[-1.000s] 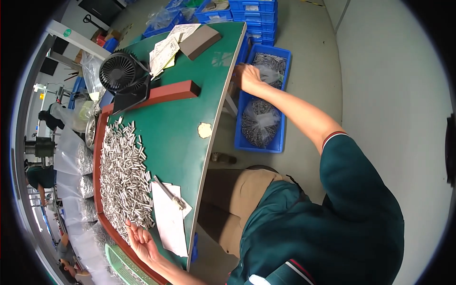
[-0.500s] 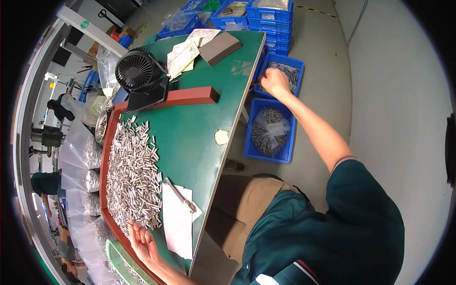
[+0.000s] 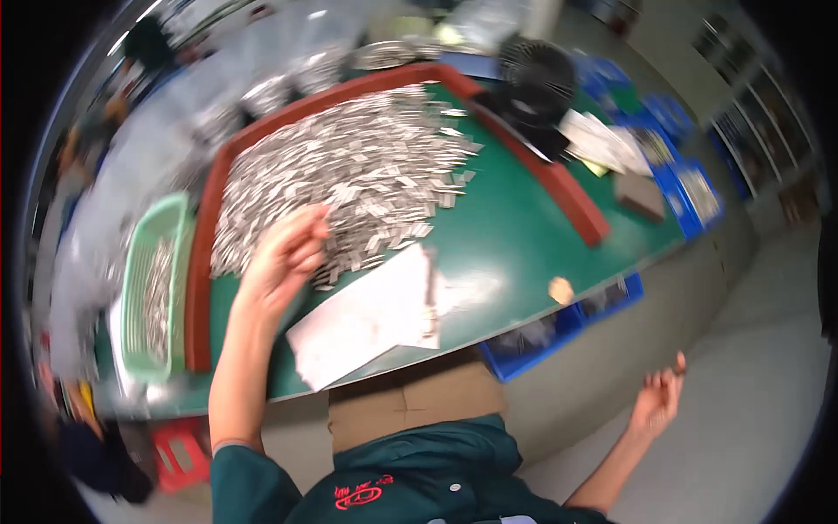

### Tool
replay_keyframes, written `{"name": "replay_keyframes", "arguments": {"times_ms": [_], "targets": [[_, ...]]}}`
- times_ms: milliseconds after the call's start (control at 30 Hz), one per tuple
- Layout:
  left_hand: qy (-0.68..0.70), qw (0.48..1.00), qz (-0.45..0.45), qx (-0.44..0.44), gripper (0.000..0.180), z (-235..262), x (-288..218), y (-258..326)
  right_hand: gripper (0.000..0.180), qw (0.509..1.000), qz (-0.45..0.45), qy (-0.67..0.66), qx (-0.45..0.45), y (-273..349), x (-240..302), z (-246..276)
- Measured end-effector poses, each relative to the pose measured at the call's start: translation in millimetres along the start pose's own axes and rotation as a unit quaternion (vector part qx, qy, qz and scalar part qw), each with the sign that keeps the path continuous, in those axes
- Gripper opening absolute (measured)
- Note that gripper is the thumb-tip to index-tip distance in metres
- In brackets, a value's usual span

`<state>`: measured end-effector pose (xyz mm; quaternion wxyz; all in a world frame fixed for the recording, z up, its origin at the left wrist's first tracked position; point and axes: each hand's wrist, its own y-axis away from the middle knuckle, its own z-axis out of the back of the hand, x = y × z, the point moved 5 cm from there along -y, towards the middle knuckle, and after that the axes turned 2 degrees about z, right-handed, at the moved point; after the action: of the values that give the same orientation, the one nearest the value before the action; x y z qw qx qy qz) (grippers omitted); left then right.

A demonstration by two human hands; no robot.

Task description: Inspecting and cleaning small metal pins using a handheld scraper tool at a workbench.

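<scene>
A wide pile of short silvery metal pins (image 3: 375,166) is spread over the green table. My left hand (image 3: 288,249) is above the near left part of this pile, its fingers curled and the tips pressed together. Whatever is between those fingertips cannot be told from the pins behind. Off the table's front edge at the right, over the floor, my right hand (image 3: 661,402) is held with one finger stretched out and the others loosely bent. I see nothing in it. White paper sheets (image 3: 362,314) lie just in front of the pile.
A red-brown rail (image 3: 559,188) borders the pile. Left of it stands a green basket (image 3: 133,349) with pins inside. A black fan (image 3: 534,87), papers (image 3: 602,140) and a brown block (image 3: 639,194) are at the right. Blue bins (image 3: 532,349) sit below the table edge.
My view has swung toward the table, blurring the picture. My right hand has left the blue bin at the side and now hangs apart from it. The left hand remains by the pins.
</scene>
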<state>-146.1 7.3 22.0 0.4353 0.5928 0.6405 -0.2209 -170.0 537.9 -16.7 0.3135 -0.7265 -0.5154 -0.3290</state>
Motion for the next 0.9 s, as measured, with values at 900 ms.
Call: {"name": "replay_keyframes", "arguments": {"times_ms": [900], "targets": [[0.058, 0.991, -0.085, -0.08, 0.018, 47, -10, 38, 0.023, 0.761, -0.094, 0.292, 0.572, 23, -217, -379]]}}
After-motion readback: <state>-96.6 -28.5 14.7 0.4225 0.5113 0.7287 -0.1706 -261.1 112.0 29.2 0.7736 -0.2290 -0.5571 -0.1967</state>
